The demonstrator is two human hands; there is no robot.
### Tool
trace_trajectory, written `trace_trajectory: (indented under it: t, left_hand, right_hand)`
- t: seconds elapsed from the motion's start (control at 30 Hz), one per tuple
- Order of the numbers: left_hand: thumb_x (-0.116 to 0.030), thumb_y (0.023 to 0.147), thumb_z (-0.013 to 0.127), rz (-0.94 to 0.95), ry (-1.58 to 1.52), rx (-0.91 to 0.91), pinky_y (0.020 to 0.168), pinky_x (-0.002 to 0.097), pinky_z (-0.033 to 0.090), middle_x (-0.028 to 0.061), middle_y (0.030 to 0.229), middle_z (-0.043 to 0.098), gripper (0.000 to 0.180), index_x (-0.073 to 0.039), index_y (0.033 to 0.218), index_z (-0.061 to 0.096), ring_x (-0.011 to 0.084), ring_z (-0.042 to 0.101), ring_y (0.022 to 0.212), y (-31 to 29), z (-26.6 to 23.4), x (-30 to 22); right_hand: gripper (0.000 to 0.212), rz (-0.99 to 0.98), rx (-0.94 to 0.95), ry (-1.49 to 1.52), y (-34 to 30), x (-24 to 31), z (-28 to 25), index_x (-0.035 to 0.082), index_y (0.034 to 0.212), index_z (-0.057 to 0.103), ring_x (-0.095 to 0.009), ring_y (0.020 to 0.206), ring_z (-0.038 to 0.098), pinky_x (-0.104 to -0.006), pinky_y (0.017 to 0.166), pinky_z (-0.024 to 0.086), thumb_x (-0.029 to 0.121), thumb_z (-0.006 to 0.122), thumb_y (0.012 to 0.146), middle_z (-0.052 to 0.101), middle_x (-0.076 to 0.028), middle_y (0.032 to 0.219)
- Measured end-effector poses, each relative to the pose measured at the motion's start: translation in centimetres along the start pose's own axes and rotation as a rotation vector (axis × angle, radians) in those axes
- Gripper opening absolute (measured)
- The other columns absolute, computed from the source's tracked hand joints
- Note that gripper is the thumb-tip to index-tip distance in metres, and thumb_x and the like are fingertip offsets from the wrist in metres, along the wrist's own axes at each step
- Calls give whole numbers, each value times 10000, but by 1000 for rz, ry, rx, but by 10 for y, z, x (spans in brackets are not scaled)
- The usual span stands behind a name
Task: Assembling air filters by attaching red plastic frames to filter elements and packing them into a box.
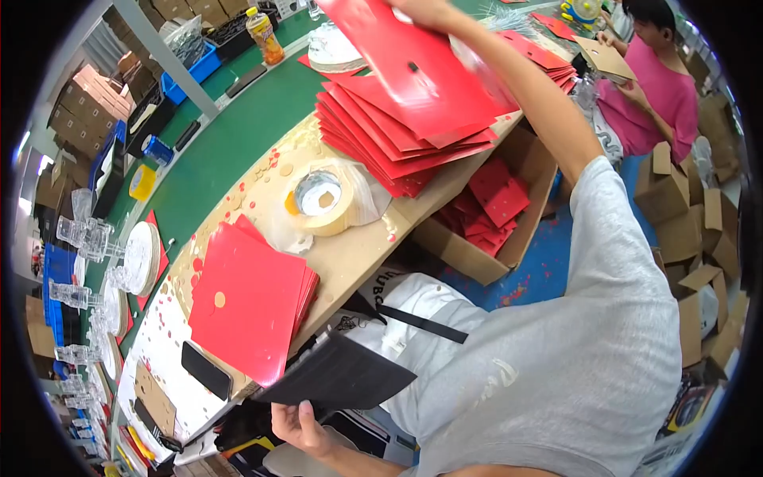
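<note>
My left hand (300, 429), low in the view, pinches the edge of a thin black sheet (342, 375), thumb on the near side. The sheet tilts beside the table's front edge. At the top edge my right hand (421, 11), partly cut off, grips a glossy red sheet (397, 60) with a small dark hole. That sheet hangs tilted over a fanned stack of red sheets (373, 143). Nearer my left hand lies a second stack of red sheets (250, 306), with a round tan spot on top. A wide roll of tape (322, 199) stands between the stacks.
A black phone (207, 370) lies at the table's left. Below the table edge, a cardboard box (469, 258) holds red pieces. Beyond runs a green belt (222, 143) with clear plastic parts on white discs (141, 258). At upper right a person in pink (656, 95) holds a brown board.
</note>
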State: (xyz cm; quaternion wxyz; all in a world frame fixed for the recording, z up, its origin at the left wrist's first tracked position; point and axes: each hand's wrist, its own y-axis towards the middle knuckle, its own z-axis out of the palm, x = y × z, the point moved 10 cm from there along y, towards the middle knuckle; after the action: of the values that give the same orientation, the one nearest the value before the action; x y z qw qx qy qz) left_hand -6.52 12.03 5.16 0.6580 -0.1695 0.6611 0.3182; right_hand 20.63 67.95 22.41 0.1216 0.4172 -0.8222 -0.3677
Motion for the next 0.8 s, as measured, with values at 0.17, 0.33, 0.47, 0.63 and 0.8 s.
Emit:
trace_trajectory:
  t: [0.17, 0.33, 0.47, 0.63, 0.8]
  left_hand:
    - [24, 886, 528, -51, 7, 22, 781, 199, 397, 73, 860, 638, 199, 75, 1077, 550, 71, 543, 762, 8, -1, 15]
    - [-23, 935, 556, -108, -98, -84, 847, 253, 449, 98, 978, 660, 241, 65, 1158, 535, 131, 616, 909, 25, 32, 14]
    - [-12, 930, 583, -230, -257, -321, 635, 184, 427, 39, 909, 644, 238, 36, 1161, 548, 61, 582, 744, 33, 47, 19]
    - [-18, 950, 568, -269, -382, -251, 651, 222, 558, 113, 1045, 684, 306, 70, 1240, 526, 108, 671, 811, 38, 61, 33]
    - [21, 925, 585, -212, -304, -290, 690, 239, 574, 142, 1063, 691, 343, 96, 1254, 528, 128, 682, 878, 27, 66, 24]
  right_hand:
    - [600, 460, 508, 358, -81, 1, 115, 6, 1087, 654, -371, 860, 670, -431, 845, 501, 541, 399, 993, 686, -216, 887]
    - [506, 413, 247, 395, -71, 7, 126, 0, 1098, 662, -344, 990, 635, -414, 869, 475, 452, 462, 991, 663, -233, 1047]
    - [253, 124, -109, 392, -32, 122, 4, 6, 1062, 648, -334, 1016, 623, -384, 873, 480, 217, 592, 935, 656, -185, 1077]
    - [311, -188, -31, 808, -97, 324, -90, 42, 1026, 671, -330, 1044, 618, -420, 895, 502, 45, 750, 725, 639, -132, 1136]
    - [316, -59, 73, 1069, -125, 387, -63, -8, 978, 680, -333, 1056, 625, -412, 884, 532, 64, 791, 691, 636, -140, 1143]
